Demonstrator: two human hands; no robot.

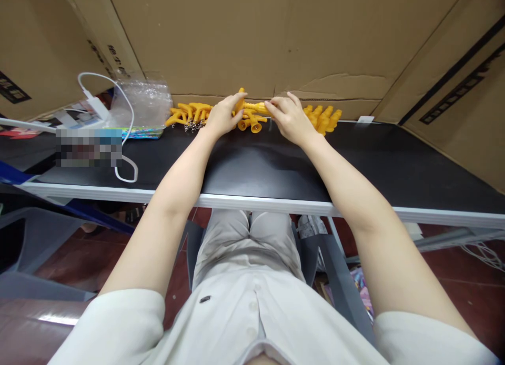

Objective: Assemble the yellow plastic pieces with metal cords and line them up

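- Head view: I am seated at a black table [379, 165] with a white front edge, both arms stretched to its far side, where cardboard sheets [276, 33] stand as a back wall.
- My left hand [221, 117] lies palm down on a cluster of yellow plastic pieces [252, 122]. Its fingers are loosely curled over one piece whose end sticks up just past the fingertips. Whether the grip is fully closed I cannot tell, as the hand covers the contact.
- My right hand [290, 119] faces the left one, fingers narrowed onto the same middle cluster, thumb and forefinger pinching at a ribbed yellow shaft.
- The yellow pieces lie in a row along the far edge of the table, touching or just beside the cardboard. One group [188, 114] sits left of my left hand and shows small metal rings. Another group [323, 118] sits right of my right hand.
- A clear plastic bag [142, 104] rests at the left of the row. A white charger and cable [118, 139] loops in front of it.
- Risk, in my judgement: the pieces overlap and look interlocked, so lifting one could drag its neighbours along.
- Risk: pieces pushed backward could slip into any gap between table and cardboard.
- Risk: the metal rings may snag one another, since they lie bunched together.
- Risk: a sweep of my left forearm toward the cable could pull the charger along the table.
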